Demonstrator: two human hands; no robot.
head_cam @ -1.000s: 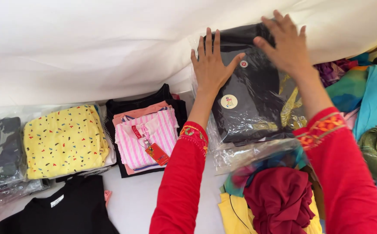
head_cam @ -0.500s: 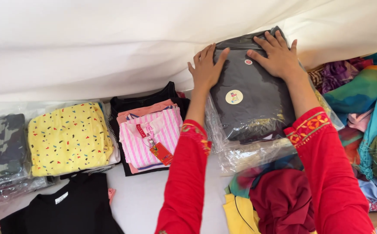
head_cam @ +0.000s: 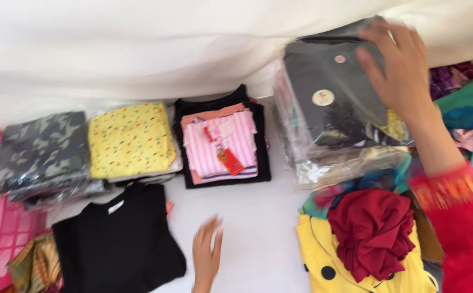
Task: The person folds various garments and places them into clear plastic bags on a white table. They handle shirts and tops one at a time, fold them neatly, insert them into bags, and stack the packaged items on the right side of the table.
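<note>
Right hand flat on dark folded garment in clear plastic bag, top of bagged stack, far right by white cloth backdrop; fingers spread, no grip closed. Bag's long axis runs toward backdrop, slightly tilted. Two round stickers on it: small red-white near top, larger cream mid-face. Left hand low over white surface, open, empty, beside black top. Red hang tag on pink striped garment.

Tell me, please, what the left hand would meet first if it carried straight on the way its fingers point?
Probably the striped pink folded garment. The left hand points up across bare white surface toward that stack, though motion blur makes the line uncertain.
</note>
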